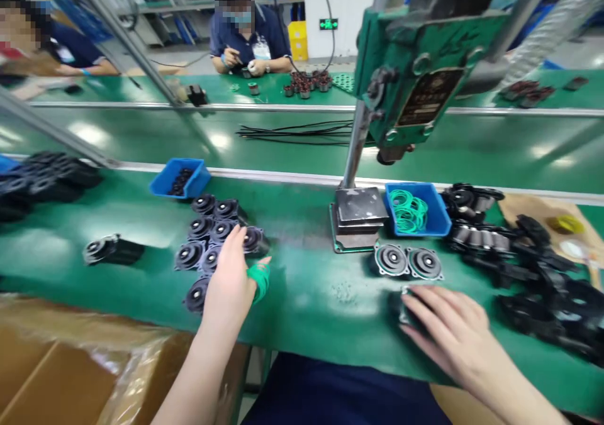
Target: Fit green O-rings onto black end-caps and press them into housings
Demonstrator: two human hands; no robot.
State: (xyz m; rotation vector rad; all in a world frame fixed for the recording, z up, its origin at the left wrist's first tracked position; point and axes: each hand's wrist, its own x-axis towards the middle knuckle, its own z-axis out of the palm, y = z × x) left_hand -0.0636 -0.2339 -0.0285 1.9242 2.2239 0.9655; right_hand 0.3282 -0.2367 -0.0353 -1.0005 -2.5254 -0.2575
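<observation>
A bunch of green rings is held at the thumb side of the left hand, whose fingers are partly extended over a cluster of black housings on the counter; whether any housing is gripped there cannot be told. A dark part is grasped by the half-closed fingers of the right hand, near two round housings. More rings are contained in a blue bin beside the press base.
</observation>
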